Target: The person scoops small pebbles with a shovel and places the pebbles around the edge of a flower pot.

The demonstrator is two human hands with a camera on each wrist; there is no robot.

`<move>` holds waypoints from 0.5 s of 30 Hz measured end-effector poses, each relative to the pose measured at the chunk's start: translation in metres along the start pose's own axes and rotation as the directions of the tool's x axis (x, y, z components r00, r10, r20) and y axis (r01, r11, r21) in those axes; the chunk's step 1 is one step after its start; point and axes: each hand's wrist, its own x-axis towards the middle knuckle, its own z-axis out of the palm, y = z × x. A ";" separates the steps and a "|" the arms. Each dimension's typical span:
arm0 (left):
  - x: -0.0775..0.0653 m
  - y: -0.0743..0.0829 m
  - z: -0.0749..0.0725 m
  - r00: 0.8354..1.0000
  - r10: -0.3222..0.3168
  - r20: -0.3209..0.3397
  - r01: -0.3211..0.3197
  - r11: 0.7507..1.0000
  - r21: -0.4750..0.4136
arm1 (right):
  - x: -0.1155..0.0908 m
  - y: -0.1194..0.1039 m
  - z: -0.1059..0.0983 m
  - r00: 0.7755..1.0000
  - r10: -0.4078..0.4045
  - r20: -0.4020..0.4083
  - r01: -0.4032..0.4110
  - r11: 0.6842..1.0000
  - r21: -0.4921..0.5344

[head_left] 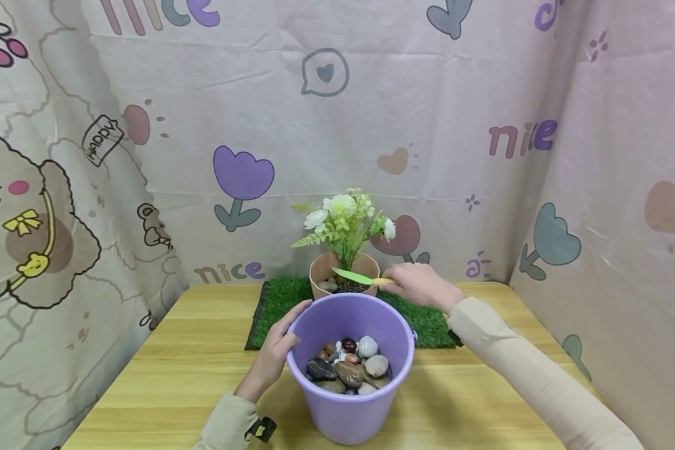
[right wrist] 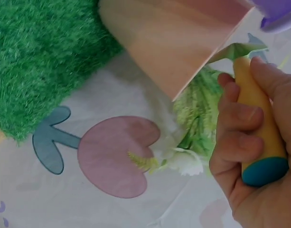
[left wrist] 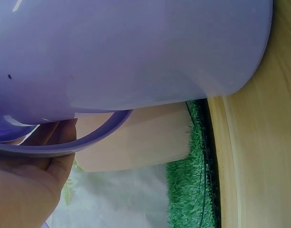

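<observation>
A purple bucket [head_left: 349,415] with smooth stones [head_left: 349,374] inside stands on the table. My left hand [head_left: 275,350] grips its rim on the left side; in the left wrist view the bucket's handle [left wrist: 100,135] crosses that hand's fingers. Curled round a yellow grip, my right hand [head_left: 422,284] holds a small garden trowel [head_left: 353,275] with a green blade. This blade lies over the opening of a peach flowerpot [head_left: 317,278] behind the bucket. White flowers with green leaves [head_left: 343,219] rise from the pot, and a few stones [head_left: 327,286] show in it.
A mat of artificial grass [head_left: 281,312] lies under the pot on the wooden table [head_left: 163,375]. Printed cloth [head_left: 343,125] hangs behind the table and along both sides.
</observation>
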 end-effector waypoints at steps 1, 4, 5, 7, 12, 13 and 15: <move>0.000 0.000 0.000 1.000 0.002 0.001 -0.002 1.000 0.000 | -0.003 -0.001 -0.001 1.000 0.000 -0.015 0.000 1.000 -0.003; 0.000 0.000 -0.001 1.000 0.003 0.007 -0.003 1.000 -0.003 | -0.010 -0.004 -0.004 0.998 0.027 -0.051 -0.027 1.000 -0.003; 0.001 0.000 -0.001 1.000 0.003 0.010 -0.003 1.000 -0.004 | -0.013 -0.004 -0.006 0.998 0.038 -0.059 -0.038 0.999 0.001; 0.001 0.001 -0.001 1.000 0.002 0.017 -0.002 1.000 -0.006 | -0.017 -0.004 -0.009 0.996 0.058 -0.066 -0.056 0.998 0.024; 0.001 0.002 -0.001 1.000 -0.009 0.021 0.009 1.000 -0.005 | -0.028 -0.007 -0.017 0.993 0.080 -0.083 -0.071 0.992 0.106; 0.001 0.002 -0.001 1.000 -0.011 0.020 0.011 1.000 -0.005 | -0.030 -0.007 -0.018 0.992 0.084 -0.091 -0.073 0.990 0.123; 0.000 0.002 -0.001 1.000 -0.012 0.019 0.012 1.000 -0.005 | -0.033 -0.009 -0.021 0.989 0.094 -0.112 -0.077 0.986 0.148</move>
